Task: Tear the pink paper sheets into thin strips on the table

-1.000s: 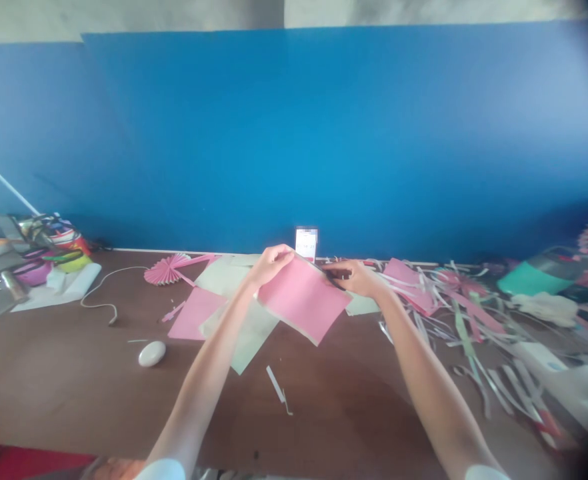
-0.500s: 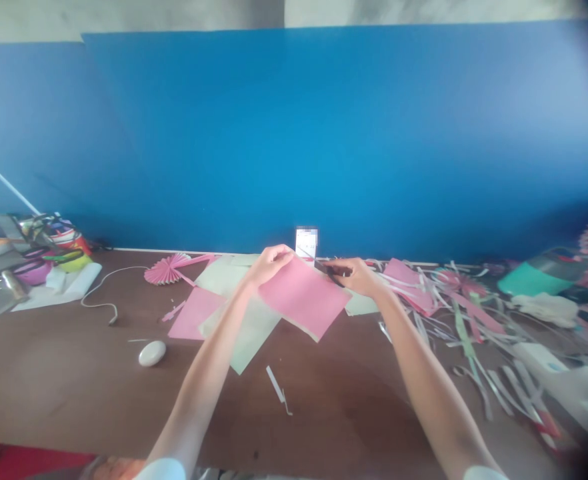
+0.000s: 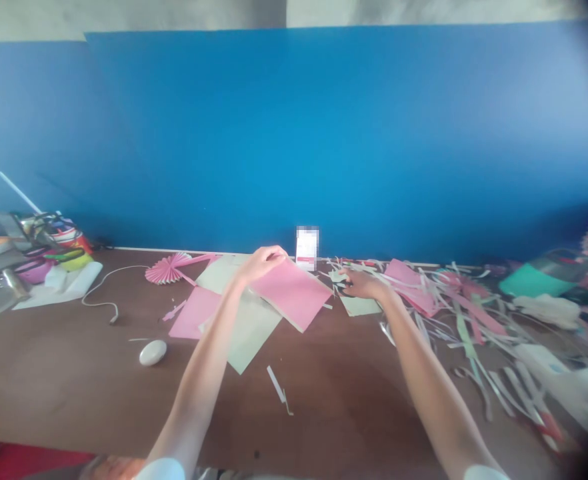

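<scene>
Pink paper sheet (image 3: 290,293) is pinched at its top edge by left hand (image 3: 260,262), held tilted just above table (image 3: 74,380), over pale green sheets (image 3: 247,330). Right hand (image 3: 361,285) is rested among paper scraps (image 3: 454,313); its grip can't be told.

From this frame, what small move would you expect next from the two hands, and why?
Probably the right hand lifts off the paper scraps and returns to the pink sheet. The left hand holds that sheet alone by its top corner, raised off the table, while the right hand rests apart beside it.
</scene>
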Demonstrator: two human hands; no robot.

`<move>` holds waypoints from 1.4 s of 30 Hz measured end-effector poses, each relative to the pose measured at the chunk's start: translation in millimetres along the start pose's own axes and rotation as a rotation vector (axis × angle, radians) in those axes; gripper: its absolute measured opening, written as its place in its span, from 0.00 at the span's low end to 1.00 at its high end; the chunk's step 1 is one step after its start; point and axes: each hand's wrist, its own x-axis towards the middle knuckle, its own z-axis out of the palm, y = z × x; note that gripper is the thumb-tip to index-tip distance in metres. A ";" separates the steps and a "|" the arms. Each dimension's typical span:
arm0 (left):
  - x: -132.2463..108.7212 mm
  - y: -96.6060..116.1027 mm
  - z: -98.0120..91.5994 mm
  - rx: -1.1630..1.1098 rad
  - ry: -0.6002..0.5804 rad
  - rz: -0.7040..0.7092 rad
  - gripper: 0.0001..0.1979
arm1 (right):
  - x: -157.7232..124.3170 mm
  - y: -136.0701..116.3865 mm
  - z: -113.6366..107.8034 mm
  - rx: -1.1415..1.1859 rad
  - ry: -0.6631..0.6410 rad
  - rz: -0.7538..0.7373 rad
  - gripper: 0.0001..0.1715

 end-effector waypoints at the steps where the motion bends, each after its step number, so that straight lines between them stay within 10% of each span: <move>1: -0.1 0.6 0.3 -0.005 -0.023 -0.002 0.17 | 0.6 0.0 1.0 0.012 -0.030 0.012 0.36; 22: 1.0 -0.5 2.4 0.049 -0.117 -0.019 0.13 | 16.5 -3.4 27.9 -0.021 -0.061 -0.046 0.17; 34: 1.1 6.3 7.7 0.046 -0.216 -0.068 0.15 | 38.9 -42.2 39.3 0.136 0.524 -0.191 0.37; 42: 0.2 9.5 5.8 0.018 -0.306 -0.046 0.15 | 90.5 -70.3 25.5 0.188 0.663 -0.177 0.39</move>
